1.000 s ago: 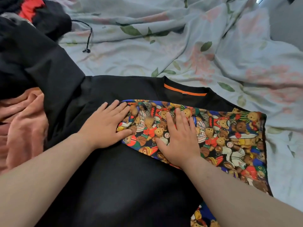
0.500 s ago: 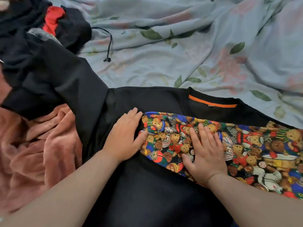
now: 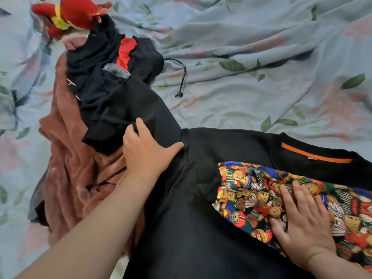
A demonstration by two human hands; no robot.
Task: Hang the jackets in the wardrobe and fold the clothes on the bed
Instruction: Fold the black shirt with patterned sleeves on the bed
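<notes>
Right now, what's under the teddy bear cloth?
The black shirt lies under the teddy bear cloth. The right hand rests flat on top. Whatever is beneath the shirt is hidden.

This is a bedroom in a home, seen from just above a bed (image 3: 271,101). Its soft, rumpled sheet (image 3: 231,33), pale blue with faded pink flowers and green leaves, fills the upper and right parts of the frame. A red and yellow plush toy (image 3: 74,13) lies at the upper left (a homely thing, not shop stock). Loose household laundry sits on the bedding: a heap of dark clothes (image 3: 104,63) in the upper left, a rust-brown fleece (image 3: 76,178) at the left, a black shirt (image 3: 201,228) spread flat across the lower middle, and a teddy-bear print cloth (image 3: 251,198) at the lower right.
</notes>
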